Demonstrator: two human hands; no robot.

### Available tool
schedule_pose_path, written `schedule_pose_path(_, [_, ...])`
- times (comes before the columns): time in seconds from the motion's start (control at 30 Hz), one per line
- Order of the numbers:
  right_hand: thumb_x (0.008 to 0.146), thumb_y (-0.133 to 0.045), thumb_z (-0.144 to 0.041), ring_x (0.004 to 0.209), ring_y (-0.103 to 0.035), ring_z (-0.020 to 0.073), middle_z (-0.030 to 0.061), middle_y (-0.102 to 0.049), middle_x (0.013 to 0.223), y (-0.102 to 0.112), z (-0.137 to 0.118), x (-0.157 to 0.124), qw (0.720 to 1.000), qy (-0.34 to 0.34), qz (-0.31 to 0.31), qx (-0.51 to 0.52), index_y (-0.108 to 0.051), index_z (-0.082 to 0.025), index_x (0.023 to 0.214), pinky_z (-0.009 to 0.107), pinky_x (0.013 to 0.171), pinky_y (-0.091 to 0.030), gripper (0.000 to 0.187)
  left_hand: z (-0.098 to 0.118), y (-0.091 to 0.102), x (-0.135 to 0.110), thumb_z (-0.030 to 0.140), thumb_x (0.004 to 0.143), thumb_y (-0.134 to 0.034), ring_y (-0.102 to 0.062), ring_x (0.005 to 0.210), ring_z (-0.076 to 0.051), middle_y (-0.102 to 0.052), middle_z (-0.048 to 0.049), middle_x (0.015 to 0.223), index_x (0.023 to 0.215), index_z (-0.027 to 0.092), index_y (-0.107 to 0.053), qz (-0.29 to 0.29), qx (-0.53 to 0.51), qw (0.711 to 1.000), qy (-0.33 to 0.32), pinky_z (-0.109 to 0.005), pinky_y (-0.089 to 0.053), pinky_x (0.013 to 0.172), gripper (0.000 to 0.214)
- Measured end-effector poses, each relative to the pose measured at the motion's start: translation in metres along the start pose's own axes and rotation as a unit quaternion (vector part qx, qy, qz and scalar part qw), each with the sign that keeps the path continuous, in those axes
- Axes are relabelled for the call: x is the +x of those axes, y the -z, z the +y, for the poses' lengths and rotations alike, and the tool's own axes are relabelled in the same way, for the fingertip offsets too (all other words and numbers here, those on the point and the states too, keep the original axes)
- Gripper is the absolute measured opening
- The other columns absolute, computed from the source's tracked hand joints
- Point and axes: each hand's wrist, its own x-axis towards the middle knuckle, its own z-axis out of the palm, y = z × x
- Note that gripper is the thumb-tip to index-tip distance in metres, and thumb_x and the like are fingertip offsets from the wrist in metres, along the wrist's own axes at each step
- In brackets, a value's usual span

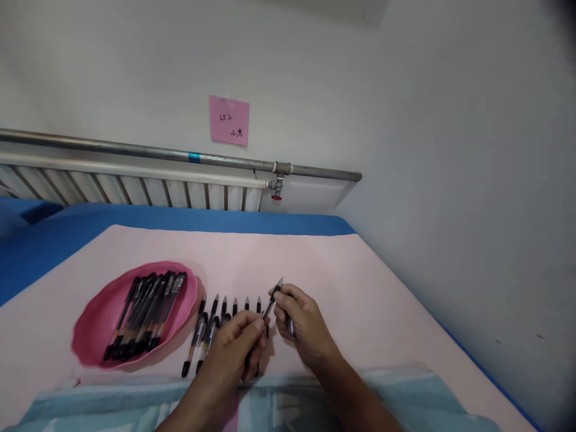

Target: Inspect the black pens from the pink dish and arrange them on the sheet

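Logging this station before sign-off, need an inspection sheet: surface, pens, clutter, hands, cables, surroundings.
Surface: pink tabletop, blue border at the far side.
Pens: bundle in the pink dish; loose pens to its right, partly hidden.
Clutter: pale blue cloth along the near edge.
Hands: left hand and right hand both grip one pen, its tip bare.
Cables: nothing seen.
Surroundings: wall with pink note, metal pipe, radiator, red-handled valve.
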Motion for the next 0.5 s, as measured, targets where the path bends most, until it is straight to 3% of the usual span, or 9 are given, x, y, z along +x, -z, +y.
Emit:
schedule_pose_path(0.33, [0.071,-0.062,-0.034,0.035,-0.030,0.0025,-0.0075,-0.042,0.049,0.010,-0.003,0.006,0.998,0.037,0.043,0.037,-0.053,-0.017,0.075,0.015,0.033,-0.018,0.020,0.000,-0.007,-0.004,0.043,0.073,-0.058,-0.026,0.029,-0.002,-0.042,0.0080,0.038,0.064,0.017,-0.048,-0.013,-0.005,1.000,0.012,-0.016,-0.013,0.032,0.029])
schedule_pose_path(0.5, [0.071,-0.060,-0.034,0.035,-0.029,0.0025,-0.0074,-0.042,0.050,0.015,-0.008,0.008,0.997,0.039,0.063,0.035,-0.050,-0.017,0.071,0.015,0.033,-0.017,0.020,0.002,-0.003,-0.003,0.047,0.073,-0.055,-0.028,0.031,-0.003,-0.041,0.0076,0.037,0.063,0.017,-0.048,-0.033,0.056,0.998,0.026,-0.016,-0.017,0.033,0.033])
